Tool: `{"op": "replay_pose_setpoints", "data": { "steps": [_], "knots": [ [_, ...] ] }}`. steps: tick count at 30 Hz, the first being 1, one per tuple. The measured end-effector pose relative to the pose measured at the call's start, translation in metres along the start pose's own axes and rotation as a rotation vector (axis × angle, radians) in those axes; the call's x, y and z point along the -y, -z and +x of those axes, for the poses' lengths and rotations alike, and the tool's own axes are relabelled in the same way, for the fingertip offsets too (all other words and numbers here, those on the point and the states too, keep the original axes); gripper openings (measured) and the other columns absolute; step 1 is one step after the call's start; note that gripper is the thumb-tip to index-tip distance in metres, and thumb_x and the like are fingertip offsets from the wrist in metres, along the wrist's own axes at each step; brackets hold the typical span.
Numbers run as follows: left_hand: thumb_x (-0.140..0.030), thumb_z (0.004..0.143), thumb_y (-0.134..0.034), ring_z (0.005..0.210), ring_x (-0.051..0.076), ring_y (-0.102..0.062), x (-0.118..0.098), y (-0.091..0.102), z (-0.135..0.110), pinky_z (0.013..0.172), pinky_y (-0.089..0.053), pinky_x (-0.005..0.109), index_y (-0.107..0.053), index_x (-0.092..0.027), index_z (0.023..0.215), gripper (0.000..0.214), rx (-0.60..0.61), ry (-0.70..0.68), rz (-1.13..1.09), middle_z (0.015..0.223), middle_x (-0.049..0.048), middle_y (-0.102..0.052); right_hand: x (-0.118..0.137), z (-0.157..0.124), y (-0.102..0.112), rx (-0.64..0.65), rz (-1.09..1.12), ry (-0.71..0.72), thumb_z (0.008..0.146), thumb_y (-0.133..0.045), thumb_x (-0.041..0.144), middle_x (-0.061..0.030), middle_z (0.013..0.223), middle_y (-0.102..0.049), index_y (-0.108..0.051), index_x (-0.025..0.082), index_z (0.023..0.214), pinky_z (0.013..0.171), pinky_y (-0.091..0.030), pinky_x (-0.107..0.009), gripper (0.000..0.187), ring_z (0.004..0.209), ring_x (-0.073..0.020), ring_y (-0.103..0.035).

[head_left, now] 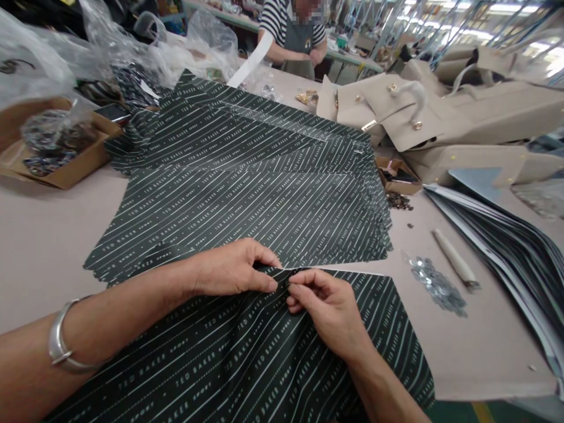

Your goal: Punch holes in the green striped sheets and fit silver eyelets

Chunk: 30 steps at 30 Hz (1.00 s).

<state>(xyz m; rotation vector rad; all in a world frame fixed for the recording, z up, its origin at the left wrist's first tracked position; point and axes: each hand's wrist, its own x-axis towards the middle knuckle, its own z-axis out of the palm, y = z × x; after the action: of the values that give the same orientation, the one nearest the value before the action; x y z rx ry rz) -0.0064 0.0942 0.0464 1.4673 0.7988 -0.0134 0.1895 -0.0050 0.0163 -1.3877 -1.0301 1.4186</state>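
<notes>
Your left hand [233,269] and right hand [328,302] both pinch the top edge of 1 wide black, white-striped fabric panel [247,367], pretty close together.

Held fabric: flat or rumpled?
Rumpled: the fabric shows folds below its far edge, where the left hand and right hand hold it.

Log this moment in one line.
left hand: holding striped fabric by its edge; right hand: curled at same edge, any held item unclear; beyond: stacked striped panels; right side: silver discs
</notes>
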Motion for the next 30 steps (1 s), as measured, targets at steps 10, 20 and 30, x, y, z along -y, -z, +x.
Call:
{"op": "replay_pose_setpoints", "data": {
  "steps": [10,20,30],
  "knots": [
    [-0.025,0.086,-0.066,0.082,0.013,-0.058,-0.003,-0.022,-0.011,0.074,-0.039,0.025,-0.070,-0.022,0.091,0.007,-0.272,-0.157,0.428,0.087,-0.0044,-0.063,-0.007,-0.005,-0.001,0.028,-0.150,0.125,0.089,-0.066,0.028,0.0008,0.070,-0.071,-0.068,0.019,0.087,0.060,-0.060,-0.022,0.009,0.061,-0.0117,-0.069],
    [-0.022,0.096,-0.063,0.068,0.013,-0.055,0.008,-0.034,-0.015,0.057,-0.031,0.028,-0.062,-0.023,0.098,0.003,-0.404,-0.439,0.928,0.082,-0.0041,-0.054,-0.003,-0.002,0.016,0.054,-0.730,0.672,0.095,-0.061,0.015,-0.0071,0.105,-0.068,-0.063,0.019,0.118,0.072,-0.057,-0.028,0.024,0.075,-0.0136,-0.065],
    [-0.027,0.105,-0.044,0.060,0.014,-0.045,0.014,-0.045,-0.016,0.054,-0.032,0.032,-0.058,-0.020,0.083,0.028,-0.683,-0.607,1.056,0.075,-0.0023,-0.046,-0.004,-0.008,0.008,-0.088,-0.920,0.907,0.097,-0.053,0.011,-0.0025,0.073,-0.063,-0.063,0.018,0.091,0.061,-0.049,-0.027,0.014,0.065,-0.0156,-0.060]
  ]
}}
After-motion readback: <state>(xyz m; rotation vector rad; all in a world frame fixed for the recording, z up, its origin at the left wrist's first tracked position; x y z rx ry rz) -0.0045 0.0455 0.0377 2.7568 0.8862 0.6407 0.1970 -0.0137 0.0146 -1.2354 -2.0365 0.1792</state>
